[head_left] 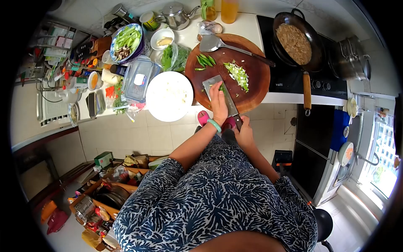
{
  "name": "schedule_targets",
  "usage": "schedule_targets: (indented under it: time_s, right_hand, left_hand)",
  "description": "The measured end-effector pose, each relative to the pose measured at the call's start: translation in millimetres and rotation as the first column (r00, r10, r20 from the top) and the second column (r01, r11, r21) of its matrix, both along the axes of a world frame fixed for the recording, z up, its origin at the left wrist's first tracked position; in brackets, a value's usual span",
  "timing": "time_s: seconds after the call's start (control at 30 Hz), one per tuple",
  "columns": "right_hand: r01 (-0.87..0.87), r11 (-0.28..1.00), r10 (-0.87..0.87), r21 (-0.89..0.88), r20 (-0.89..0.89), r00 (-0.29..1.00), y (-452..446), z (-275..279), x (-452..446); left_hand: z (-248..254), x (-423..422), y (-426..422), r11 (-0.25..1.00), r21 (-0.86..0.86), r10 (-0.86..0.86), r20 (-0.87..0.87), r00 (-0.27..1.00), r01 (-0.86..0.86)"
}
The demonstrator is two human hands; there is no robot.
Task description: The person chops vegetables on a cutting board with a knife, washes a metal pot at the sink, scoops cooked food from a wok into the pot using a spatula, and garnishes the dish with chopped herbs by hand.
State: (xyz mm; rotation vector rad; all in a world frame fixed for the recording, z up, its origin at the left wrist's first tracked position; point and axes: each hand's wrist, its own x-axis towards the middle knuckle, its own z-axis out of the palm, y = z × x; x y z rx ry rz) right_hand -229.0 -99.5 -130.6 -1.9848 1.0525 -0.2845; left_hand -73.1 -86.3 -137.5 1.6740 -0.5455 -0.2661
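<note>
On the round wooden cutting board [258,86] lies chopped green and white vegetable [237,76], with several whole green chilies [205,61] to its left. My right hand [244,133] is wrapped round the dark handle of a cleaver [228,101] at the board's front edge. The wide blade rests flat or nearly flat over the board. My left hand [219,103], with a green bangle on the wrist, lies against the blade with its fingers stretched out. A metal spatula [232,47] rests across the back of the board.
Left of the board stand a white plate [169,96], a lidded glass container [138,79], bagged greens [175,57] and a bowl of cut vegetables [127,42]. A wok of food [293,43] sits on the stove at right, its wooden handle [307,90] jutting over the counter edge.
</note>
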Motion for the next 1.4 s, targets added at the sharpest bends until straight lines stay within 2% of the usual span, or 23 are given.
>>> schedule_targets:
  time_s: [0.03, 0.1, 0.13, 0.2, 0.27, 0.37, 0.43, 0.5, 0.53, 0.57, 0.63, 0.67, 0.7, 0.8, 0.83, 0.9, 0.97, 1.07, 1.2, 1.23, 1.3, 1.33, 1.4]
  right_hand:
    - [-0.011, 1.000, 0.011, -0.006, -0.001, 1.000, -2.9, 1.8, -1.0]
    - [-0.043, 0.959, 0.061, -0.280, 0.059, 0.996, -8.6, 9.1, -1.9]
    - [-0.047, 0.957, 0.067, -0.287, 0.061, 0.996, -12.9, 10.8, -2.0]
    - [-0.052, 0.983, 0.059, -0.177, 0.032, 0.998, -23.5, 14.5, -2.8]
    - [-0.067, 0.975, 0.069, -0.214, 0.004, 0.998, -33.9, 22.2, 2.2]
    - [-0.119, 0.951, 0.102, -0.284, -0.071, 0.992, -47.8, 35.9, 14.5]
    - [-0.149, 0.934, 0.118, -0.325, -0.114, 0.986, -56.7, 34.6, 24.7]
    - [-0.196, 0.910, 0.165, -0.365, -0.114, 0.980, -62.8, 23.3, 33.4]
    - [-0.185, 0.909, 0.156, -0.374, -0.107, 0.982, -64.2, 22.1, 36.9]
    - [-0.201, 0.902, 0.170, -0.383, -0.114, 0.979, -65.4, 19.9, 40.7]
    - [-0.209, 0.893, 0.177, -0.397, -0.116, 0.977, -66.6, 18.3, 43.9]
    - [-0.224, 0.893, 0.191, -0.392, -0.121, 0.974, -74.9, 7.4, 45.8]
    - [-0.237, 0.889, 0.200, -0.393, -0.134, 0.971, -75.7, 7.9, 46.4]
    - [-0.179, 0.881, 0.170, -0.439, -0.059, 0.984, -72.2, 13.4, 46.2]
    - [-0.169, 0.880, 0.163, -0.445, -0.052, 0.985, -70.4, 17.7, 48.5]
    - [-0.145, 0.872, 0.216, -0.468, 0.102, 0.971, -62.5, 28.7, 56.1]
    - [-0.151, 0.868, 0.240, -0.473, 0.134, 0.961, -56.1, 35.6, 66.5]
    - [-0.244, 0.877, 0.344, -0.413, 0.188, 0.920, -53.0, 39.7, 85.2]
    - [-0.306, 0.841, 0.445, -0.446, 0.248, 0.860, -55.2, 45.1, 108.7]
    - [-0.318, 0.793, 0.472, -0.520, 0.193, 0.860, -52.8, 38.7, 116.0]
    - [-0.363, 0.778, 0.470, -0.512, 0.092, 0.878, -51.1, 28.3, 121.9]
    - [-0.380, 0.753, 0.476, -0.536, 0.045, 0.878, -52.2, 22.9, 124.0]
    - [-0.339, 0.763, 0.443, -0.551, 0.063, 0.894, -57.3, 10.0, 117.3]
  left_hand:
    - [5.4, -1.9, -2.1, 0.999, 0.047, -0.018, -0.008, 1.000, 0.018]
    - [7.0, -0.7, -3.4, 0.999, 0.052, -0.013, -0.001, 1.000, 0.013]
    - [8.1, 1.2, -4.9, 0.998, 0.060, -0.023, 0.010, 1.000, 0.022]
    - [8.6, 9.4, -3.1, 0.998, 0.060, -0.004, 0.028, 1.000, 0.003]
    - [-2.7, 21.1, 0.5, 0.999, 0.038, 0.032, 0.046, 0.998, -0.034]
    - [-14.2, 37.6, 2.4, 0.988, -0.127, 0.047, -0.296, 0.954, -0.089]
    - [-19.7, 45.3, 3.3, 0.984, -0.158, 0.030, -0.340, 0.940, -0.089]
    - [-23.5, 51.4, 1.4, 0.937, -0.270, 0.051, -0.517, 0.855, -0.219]
    - [-23.5, 51.9, -1.0, 0.876, -0.393, 0.014, -0.557, 0.830, -0.279]
    - [-24.4, 53.3, -2.5, 0.876, -0.400, 0.005, -0.549, 0.835, -0.269]
    - [-10.6, 53.7, -3.7, 0.770, -0.476, -0.026, -0.688, 0.725, -0.425]
    - [-15.7, 57.1, -10.0, 0.763, -0.434, 0.009, -0.735, 0.678, -0.480]
    - [-12.6, 59.7, -8.9, 0.763, -0.439, 0.004, -0.731, 0.682, -0.475]
    - [-6.2, 71.3, -2.4, 0.746, -0.301, 0.026, -0.878, 0.478, -0.594]
    - [-5.0, 76.5, -1.1, 0.749, -0.309, 0.019, -0.874, 0.485, -0.586]
    - [-1.6, 81.8, 2.8, 0.758, -0.242, -0.087, -0.958, 0.274, -0.605]
    - [2.7, 79.9, 2.9, 0.777, -0.230, -0.081, -0.959, 0.270, -0.586]
    - [-3.6, 76.9, 5.2, 0.904, -0.188, -0.060, -0.945, 0.321, -0.385]
    - [-4.4, 66.0, 8.4, 0.927, -0.277, -0.162, -0.903, 0.398, -0.252]
    - [-3.7, 66.5, 12.9, 0.932, -0.269, -0.162, -0.909, 0.384, -0.244]
    - [3.1, 64.1, 15.9, 0.938, -0.234, -0.132, -0.924, 0.359, -0.256]
    - [3.9, 64.2, 17.2, 0.940, -0.241, -0.135, -0.914, 0.383, -0.243]
    - [2.7, 59.3, 17.0, 0.951, -0.244, -0.143, -0.890, 0.433, -0.188]
